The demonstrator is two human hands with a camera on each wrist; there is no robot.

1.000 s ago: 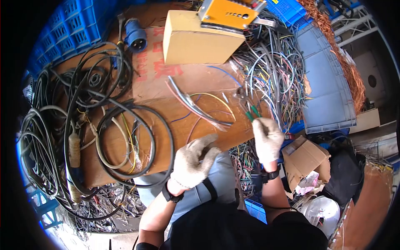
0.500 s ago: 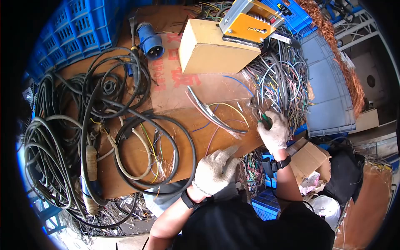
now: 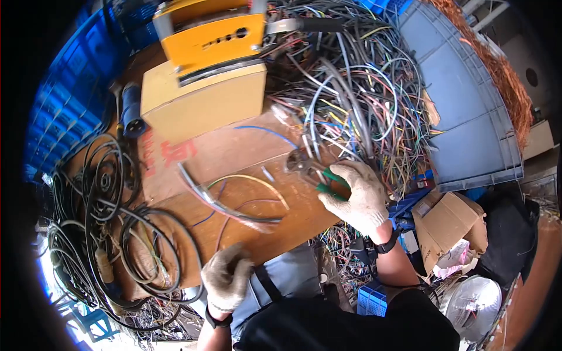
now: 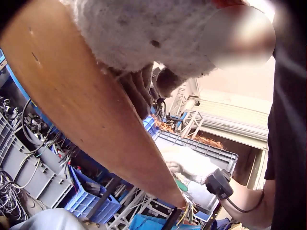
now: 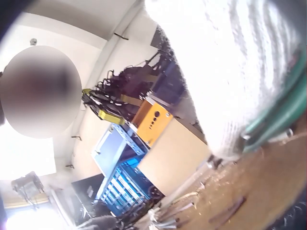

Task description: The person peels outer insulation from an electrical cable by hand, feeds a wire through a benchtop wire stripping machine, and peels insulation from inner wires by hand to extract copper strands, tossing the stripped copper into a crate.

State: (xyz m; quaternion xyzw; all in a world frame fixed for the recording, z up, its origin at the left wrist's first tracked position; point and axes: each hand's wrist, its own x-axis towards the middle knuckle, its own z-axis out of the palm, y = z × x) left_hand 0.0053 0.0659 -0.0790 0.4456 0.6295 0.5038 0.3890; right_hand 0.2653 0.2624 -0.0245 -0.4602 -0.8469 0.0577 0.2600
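In the head view the gloved right hand (image 3: 360,196) has its thumb and fingers around the green handles of the pliers (image 3: 302,164), whose metal head lies over the wooden table (image 3: 304,210). Green handles (image 5: 283,108) also show against the glove in the right wrist view. The gloved left hand (image 3: 227,279) is at the table's front edge, fingers loosely bent and holding nothing. Between the hands lie a bundle of stripped-looking wires (image 3: 219,203) and a thin yellow wire (image 3: 257,180). A blue wire (image 3: 266,130) lies farther back.
A yellow machine (image 3: 216,44) stands on a tan box (image 3: 205,102) at the back. Black cable coils (image 3: 161,248) cover the left side, by a blue crate (image 3: 70,82). A heap of mixed wires (image 3: 374,99) and a grey bin (image 3: 462,111) are at the right.
The head view has swung, so the scene sits farther left. The right hand has moved from touching the pliers' handles to gripping them more fully. The left hand stays empty near the table edge.
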